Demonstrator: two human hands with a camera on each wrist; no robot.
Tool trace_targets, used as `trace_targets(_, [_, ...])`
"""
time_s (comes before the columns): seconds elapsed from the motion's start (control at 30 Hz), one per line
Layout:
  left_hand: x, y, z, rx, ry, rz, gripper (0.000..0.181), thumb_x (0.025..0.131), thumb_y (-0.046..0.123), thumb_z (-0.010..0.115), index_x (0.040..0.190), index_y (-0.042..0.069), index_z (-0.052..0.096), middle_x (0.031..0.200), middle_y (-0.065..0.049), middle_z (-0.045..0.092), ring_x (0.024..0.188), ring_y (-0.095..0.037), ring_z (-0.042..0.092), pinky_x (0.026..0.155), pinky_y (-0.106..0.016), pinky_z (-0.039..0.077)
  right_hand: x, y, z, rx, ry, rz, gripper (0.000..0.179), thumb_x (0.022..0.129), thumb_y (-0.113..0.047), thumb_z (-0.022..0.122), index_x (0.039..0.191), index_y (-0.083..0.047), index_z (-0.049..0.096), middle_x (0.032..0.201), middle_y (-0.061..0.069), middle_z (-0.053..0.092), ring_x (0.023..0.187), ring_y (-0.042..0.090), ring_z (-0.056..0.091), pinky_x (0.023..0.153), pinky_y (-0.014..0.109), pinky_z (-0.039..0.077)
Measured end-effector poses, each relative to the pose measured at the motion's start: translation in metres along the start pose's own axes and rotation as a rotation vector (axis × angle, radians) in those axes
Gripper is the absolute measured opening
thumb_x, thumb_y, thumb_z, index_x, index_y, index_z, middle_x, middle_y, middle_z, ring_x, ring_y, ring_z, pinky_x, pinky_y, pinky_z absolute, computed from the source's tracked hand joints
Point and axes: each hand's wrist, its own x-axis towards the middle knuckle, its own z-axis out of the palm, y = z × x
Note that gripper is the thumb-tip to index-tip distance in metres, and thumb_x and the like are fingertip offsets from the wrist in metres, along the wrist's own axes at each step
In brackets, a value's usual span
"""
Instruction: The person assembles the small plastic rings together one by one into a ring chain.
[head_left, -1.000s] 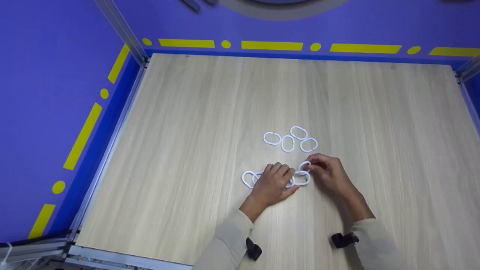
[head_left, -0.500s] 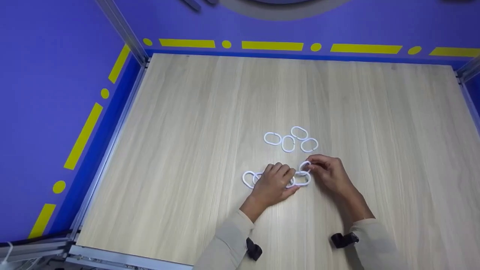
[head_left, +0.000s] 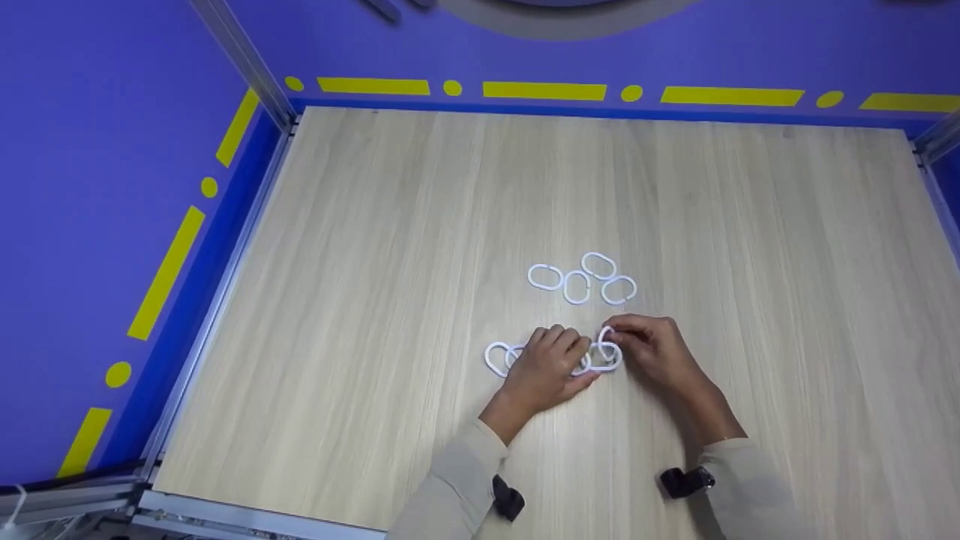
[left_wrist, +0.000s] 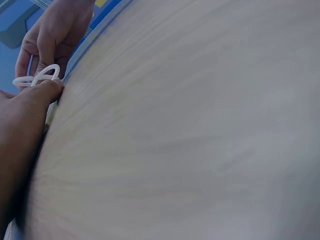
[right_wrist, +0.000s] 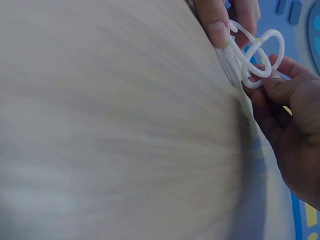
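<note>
On the bench [head_left: 375, 300], the left grip [head_left: 546, 367] curls round a white chain [head_left: 487, 358]; the right grip [head_left: 662, 351], closed to a pinch, holds a ring [head_left: 601, 339] seemingly hooked through the end link [head_left: 619, 360]. Judging by gaps among the 4 loose rings [head_left: 565, 289], careless twisting could let it slip free.

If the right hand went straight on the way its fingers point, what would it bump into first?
Beyond the white ring it pinches, the right hand would probably meet the left hand first, though with depth unclear it might catch the chain of rings sooner.
</note>
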Motion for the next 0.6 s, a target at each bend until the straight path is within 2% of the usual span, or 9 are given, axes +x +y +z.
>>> trace_targets(0.13, [-0.001,-0.001,0.0,-0.027,0.01,-0.009,0.04,0.094,0.055,0.063,0.112,0.019,0.068,0.103,0.006,0.065,0.095,-0.011,0.061,0.081,-0.027,0.048,-0.006,0.001,-0.008,0.022,-0.002,0.105,0.021,0.09,0.002,0.071,0.109,-0.002,0.076,0.1,0.015,0.078,0.091,-0.001,0.068,0.081,0.009,0.051])
trace_targets(0.3, [-0.001,-0.001,0.001,-0.028,0.014,-0.026,0.041,0.093,0.055,0.065,0.112,0.019,0.068,0.104,0.006,0.065,0.098,-0.011,0.061,0.084,-0.028,0.048,-0.013,-0.002,-0.019,0.072,-0.043,0.235,0.023,0.092,0.0,0.07,0.114,0.002,0.072,0.104,0.021,0.075,0.086,-0.001,0.067,0.077,0.014,0.053])
trace_targets(0.43, [-0.001,-0.003,0.0,0.001,-0.003,-0.029,0.043,0.095,0.057,0.061,0.116,0.02,0.067,0.108,0.006,0.065,0.101,-0.012,0.062,0.086,-0.029,0.048,-0.014,-0.005,-0.022,0.093,-0.064,0.279,0.024,0.092,-0.002,0.07,0.115,0.005,0.071,0.105,0.024,0.074,0.084,-0.002,0.066,0.073,0.015,0.053])
trace_targets(0.6, [0.0,-0.009,-0.006,0.04,-0.058,-0.043,0.047,0.096,0.06,0.057,0.12,0.022,0.067,0.113,0.005,0.065,0.106,-0.013,0.061,0.087,-0.031,0.047,-0.014,-0.007,-0.021,0.105,-0.049,0.304,0.023,0.092,-0.002,0.07,0.114,0.006,0.071,0.102,0.024,0.074,0.082,-0.001,0.065,0.071,0.016,0.051])
